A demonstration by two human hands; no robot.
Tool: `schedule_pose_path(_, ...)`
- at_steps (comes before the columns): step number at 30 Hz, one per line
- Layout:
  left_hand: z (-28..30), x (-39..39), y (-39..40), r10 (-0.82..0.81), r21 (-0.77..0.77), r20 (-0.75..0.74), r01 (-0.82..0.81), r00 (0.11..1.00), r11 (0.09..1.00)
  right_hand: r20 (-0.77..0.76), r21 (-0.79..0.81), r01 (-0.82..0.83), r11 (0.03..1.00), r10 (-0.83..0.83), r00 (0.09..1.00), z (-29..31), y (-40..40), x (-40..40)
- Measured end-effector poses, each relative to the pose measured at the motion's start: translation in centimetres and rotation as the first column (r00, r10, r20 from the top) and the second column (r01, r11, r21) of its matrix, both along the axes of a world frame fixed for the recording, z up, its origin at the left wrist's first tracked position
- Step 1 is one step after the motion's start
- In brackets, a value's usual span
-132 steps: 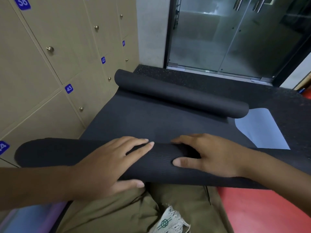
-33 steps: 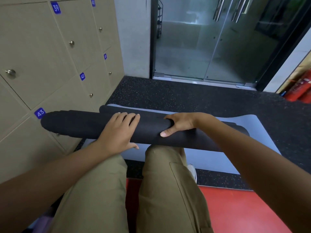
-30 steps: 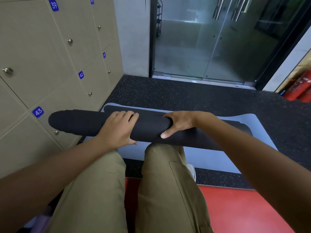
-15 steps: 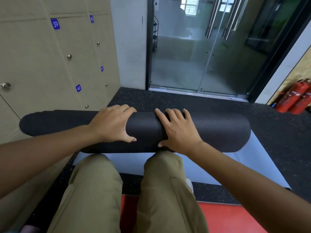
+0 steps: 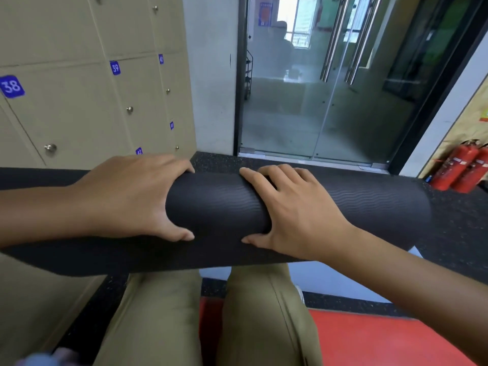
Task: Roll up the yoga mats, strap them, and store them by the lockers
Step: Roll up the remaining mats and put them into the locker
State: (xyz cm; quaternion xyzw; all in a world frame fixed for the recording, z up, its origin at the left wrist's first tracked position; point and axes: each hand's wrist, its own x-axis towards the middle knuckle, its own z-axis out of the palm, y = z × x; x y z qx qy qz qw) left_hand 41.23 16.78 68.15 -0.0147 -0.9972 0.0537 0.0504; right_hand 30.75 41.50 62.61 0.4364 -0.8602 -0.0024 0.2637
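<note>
You are holding a fully rolled black yoga mat (image 5: 219, 207) crosswise in front of you, above your knees, with both hands side by side near its middle. Your left hand (image 5: 132, 196) is wrapping over the top of the roll, fingers curling down the far side and thumb pressing the near side, so its grip is closing around the mat. Your right hand (image 5: 295, 210) is doing the same just to the right, fingers spreading over the top and thumb tucking underneath. The roll is showing a fine wavy texture, and its left end is reaching in front of the beige lockers (image 5: 79, 101), which are carrying small blue number plates such as 38, 39 and 40. Below the roll, a pale blue mat (image 5: 330, 281) is lying flat on the dark speckled floor (image 5: 454, 233), beyond your legs in olive trousers (image 5: 253, 326). Ahead, glass doors (image 5: 317, 88) are standing closed, and two red fire extinguishers (image 5: 459, 167) are standing at the right wall.
</note>
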Motion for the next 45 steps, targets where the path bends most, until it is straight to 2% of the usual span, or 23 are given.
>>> schedule_pose_path(6, -1.9, 7.1, 2.4, -0.001, 0.05, 0.023, 0.0, 1.0, 0.999, 0.01, 0.022, -0.016, 1.0, 0.015, 1.0, -1.4, 3.3, 7.9)
schedule_pose_path(10, -5.1, 11.0, 3.6, -0.008, 0.075, 0.095, 0.001, 0.995, 0.997, 0.103, 0.056, -0.026, 0.998, 0.02, 0.995, -3.9, 4.8, 12.0)
schedule_pose_path(12, -7.1, 12.6, 4.0, -0.017, 0.112, 0.104, 0.006, 0.994, 0.994, 0.159, 0.092, -0.033, 0.995, 0.018, 0.987, -5.3, 5.4, 13.6)
schedule_pose_path(15, -10.1, 14.8, 4.5, -0.062, 0.159, 0.197, 0.031, 0.979, 0.987, 0.233, 0.147, -0.043, 0.988, 0.007, 0.972, -7.4, 6.3, 15.8)
schedule_pose_path(20, -12.4, 15.9, 4.1, -0.167, 0.314, 0.305, 0.067, 0.938, 0.947, 0.287, 0.2, -0.058, 0.978, -0.002, 0.958, -10.4, 6.7, 17.8)
schedule_pose_path(22, -12.5, 14.9, 3.2, -0.24, 0.409, 0.268, 0.115, 0.933, 0.905, 0.285, 0.195, -0.065, 0.979, 0.006, 0.958, -11.0, 6.7, 17.9)
schedule_pose_path(26, -13.0, 12.7, 1.7, -0.342, 0.439, 0.147, 0.248, 0.928, 0.864, 0.295, 0.173, -0.07, 0.982, 0.016, 0.955, -10.9, 6.5, 17.9)
schedule_pose_path(28, -13.5, 11.5, 1.2, -0.367, 0.383, 0.127, 0.295, 0.922, 0.875, 0.29, 0.166, -0.077, 0.983, 0.026, 0.957, -10.8, 6.5, 18.0)
schedule_pose_path(33, -14.8, 7.8, -0.2, -0.428, 0.092, 0.056, 0.422, 0.902, 0.902, 0.288, 0.148, -0.076, 0.986, 0.03, 0.957, -10.7, 6.5, 18.1)
schedule_pose_path(36, -15.6, 5.2, -1.0, -0.428, -0.042, 0.017, 0.428, 0.904, 0.903, 0.323, 0.173, -0.081, 0.982, 0.021, 0.946, -10.7, 6.5, 17.8)
schedule_pose_path(40, -16.0, 2.1, -1.8, -0.396, -0.084, -0.007, 0.394, 0.918, 0.915, 0.382, 0.204, -0.126, 0.971, 0.039, 0.923, -10.3, 6.3, 17.0)
schedule_pose_path(43, -16.0, 0.2, -2.0, -0.363, -0.128, 0.038, 0.365, 0.931, 0.922, 0.41, 0.21, -0.183, 0.961, 0.083, 0.908, -9.8, 6.3, 15.9)
schedule_pose_path(45, -16.2, -0.7, -1.8, -0.347, -0.078, 0.081, 0.353, 0.934, 0.932, 0.419, 0.177, -0.224, 0.958, 0.133, 0.898, -9.5, 6.2, 15.1)
